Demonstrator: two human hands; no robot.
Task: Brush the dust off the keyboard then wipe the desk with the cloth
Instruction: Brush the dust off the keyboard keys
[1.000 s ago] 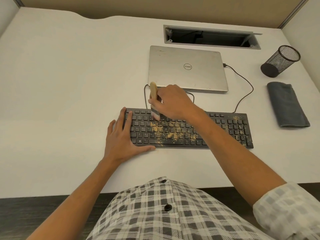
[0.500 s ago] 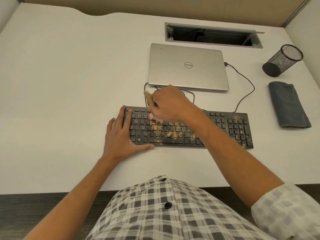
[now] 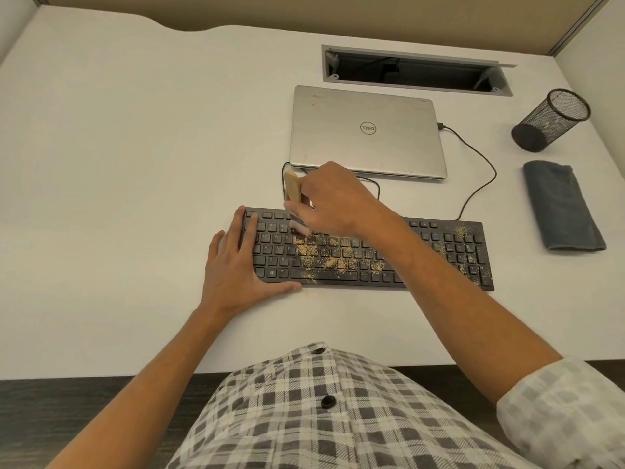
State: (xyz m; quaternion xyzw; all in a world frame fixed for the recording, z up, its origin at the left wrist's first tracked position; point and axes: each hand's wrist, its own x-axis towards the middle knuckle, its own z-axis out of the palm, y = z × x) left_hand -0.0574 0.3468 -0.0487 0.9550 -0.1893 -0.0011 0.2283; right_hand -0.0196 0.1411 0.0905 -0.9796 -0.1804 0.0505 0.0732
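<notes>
A black keyboard (image 3: 449,252) lies across the middle of the white desk (image 3: 135,164), with tan dust on its middle keys and number pad. My right hand (image 3: 333,201) grips a wooden-handled brush (image 3: 292,187), whose bristles touch the upper-left keys. My left hand (image 3: 236,265) rests flat on the keyboard's left end, thumb along its front edge. A folded dark grey cloth (image 3: 561,208) lies on the desk at the right, apart from both hands.
A closed silver laptop (image 3: 367,130) sits behind the keyboard, its cable (image 3: 480,184) looping to the right. A black mesh pen cup (image 3: 551,120) lies tipped at the far right. A cable hatch (image 3: 416,69) opens at the back. The desk's front edge is near my body.
My right hand has swept the brush back and forth over the upper-left keys, its handle tilting. My left hand has stayed put on the keyboard.
</notes>
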